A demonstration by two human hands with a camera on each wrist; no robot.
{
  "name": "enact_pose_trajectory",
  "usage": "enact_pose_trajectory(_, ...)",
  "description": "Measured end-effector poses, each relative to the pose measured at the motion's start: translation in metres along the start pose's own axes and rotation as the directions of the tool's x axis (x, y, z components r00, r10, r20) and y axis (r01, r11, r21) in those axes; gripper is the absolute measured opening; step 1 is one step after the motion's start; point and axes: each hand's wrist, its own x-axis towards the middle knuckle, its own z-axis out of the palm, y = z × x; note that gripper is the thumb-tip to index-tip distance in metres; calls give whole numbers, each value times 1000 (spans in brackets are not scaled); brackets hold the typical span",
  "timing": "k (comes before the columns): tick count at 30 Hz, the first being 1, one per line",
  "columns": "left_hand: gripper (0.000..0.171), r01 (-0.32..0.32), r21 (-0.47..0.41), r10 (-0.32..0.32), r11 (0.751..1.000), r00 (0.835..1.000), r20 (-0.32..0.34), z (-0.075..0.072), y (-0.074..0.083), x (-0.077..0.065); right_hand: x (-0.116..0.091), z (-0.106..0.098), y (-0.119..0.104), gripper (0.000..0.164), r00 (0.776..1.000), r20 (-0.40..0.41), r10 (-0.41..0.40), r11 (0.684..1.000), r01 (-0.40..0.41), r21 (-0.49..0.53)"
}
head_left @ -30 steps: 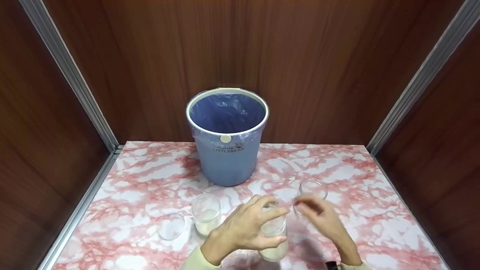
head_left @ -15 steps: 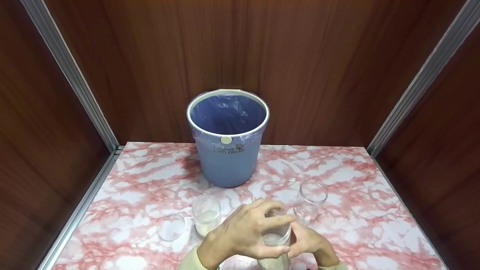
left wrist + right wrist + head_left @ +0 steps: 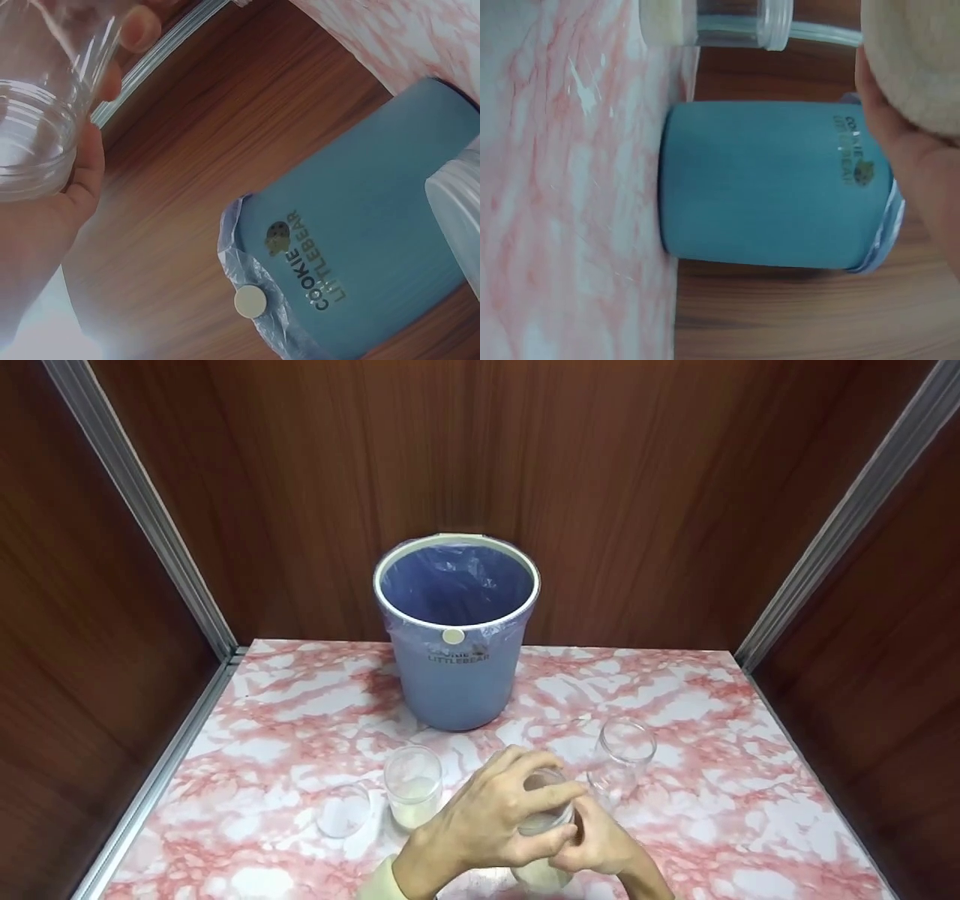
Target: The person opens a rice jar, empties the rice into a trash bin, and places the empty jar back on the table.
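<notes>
A clear jar with pale contents in its lower part is between my two hands. My left hand curls over its upper end, fingers on the far side and thumb on the near side. My right hand grips the jar's right side just below. In the left wrist view, the left fingers wrap round the clear, ridged end of the jar. In the right wrist view, the jar's pale, round underside shows above the right hand. Whether a lid covers the top is hard to tell.
A second jar with pale contents stands to the left, beside a clear round disc. On the right is a clear jar with no visible contents. A blue bin with a plastic liner stands at the back of the marbled table.
My right hand has come in from beside the right-hand jar and taken hold of the middle jar. My left hand has stayed over its top.
</notes>
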Motion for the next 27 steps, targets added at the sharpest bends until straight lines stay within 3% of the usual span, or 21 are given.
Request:
enact_pose_trajectory(6,37,-12,3,12,1000,999,-47,-3,-1,0,-3,11,-4,62,989,-132,69,981,-91,-171)
enact_pose_trajectory(14,38,-16,37,18,999,997,-75,-8,5,-4,4,26,-16,80,985,-171,12,975,-50,-217)
enact_pose_trajectory(19,37,0,58,6,998,994,-108,-10,8,-6,16,38,-36,72,980,-199,-8,978,-34,-207)
enact_pose_trajectory(23,36,31,98,-17,995,989,-147,-10,9,-4,17,39,-36,74,970,-237,-54,966,-9,-259)
enact_pose_trajectory(25,35,62,120,-42,991,986,-162,-9,9,-2,17,40,-29,78,955,-271,-121,939,22,-343)
enact_pose_trajectory(27,34,101,146,-72,984,980,-187,-8,10,0,18,41,-22,80,923,-318,-216,853,21,-521)
